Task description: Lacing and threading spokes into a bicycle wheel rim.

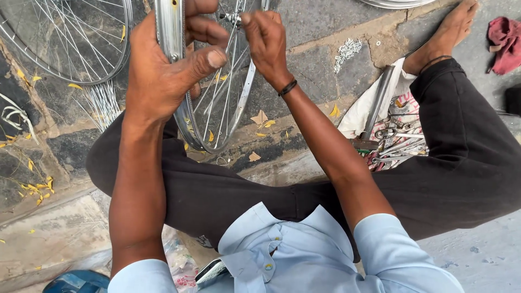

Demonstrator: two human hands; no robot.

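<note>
A bare bicycle wheel [217,108], silver rim with thin wire spokes, is standing upright on its edge between the knees of a person who is sitting cross-legged on the stone floor [315,32]. Its lower curve is resting at the person's dark trousers [467,163], and its hub [232,17] is sitting near the top of the view.

The left hand [163,70] is gripping the rim from the left side, thumb stretched across the front of the metal and the fingers [209,30] curling around behind it, so the hand is closing firmly on the rim. The right hand [266,43] is hovering just right of the hub, its fingertips pressed together at a spoke; whether they are pinching the spoke itself or a small part on it is too small to tell. A dark band is circling that wrist.

Another spoked wheel [70,38] is lying flat on the floor at upper left, with a bundle of loose spokes [103,106] just below it. A small heap of silver spoke nipples [347,51] is lying on the floor to the right of the hands. Further right, a cloth holding wrenches and other metal tools [399,141] is lying beside the person's bare foot [448,32]. A red rag [504,43] is lying at the far right edge. Yellow leaf scraps are lying scattered over the floor.
</note>
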